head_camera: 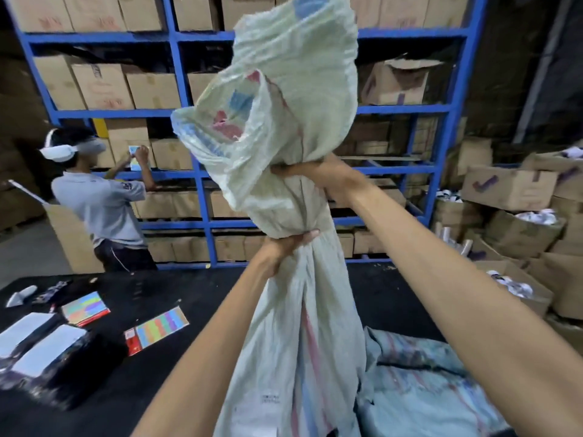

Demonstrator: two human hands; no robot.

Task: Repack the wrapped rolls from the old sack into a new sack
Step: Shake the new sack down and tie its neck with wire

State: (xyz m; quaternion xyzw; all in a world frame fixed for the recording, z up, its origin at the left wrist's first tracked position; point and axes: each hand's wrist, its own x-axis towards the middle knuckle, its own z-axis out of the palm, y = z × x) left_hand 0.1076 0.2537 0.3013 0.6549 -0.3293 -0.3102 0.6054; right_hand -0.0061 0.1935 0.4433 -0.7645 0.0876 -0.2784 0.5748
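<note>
**In the Middle: A Sack Held Up High**

In the middle of the frame, a pale woven sack (284,99) is held up over a black table (195,288). The left hand (291,246) squeezes the bunched cloth low down. The right hand (307,171) squeezes it higher up. The top of the sack flops open above both hands. At the lower right, another sack (426,373) lies flat on the table. At the left, a person (101,200) stands by blue shelves (110,113) full of brown boxes (101,86).

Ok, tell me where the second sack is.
The second sack lies on the black table, lower right in the head view, beside the held sack.
</note>
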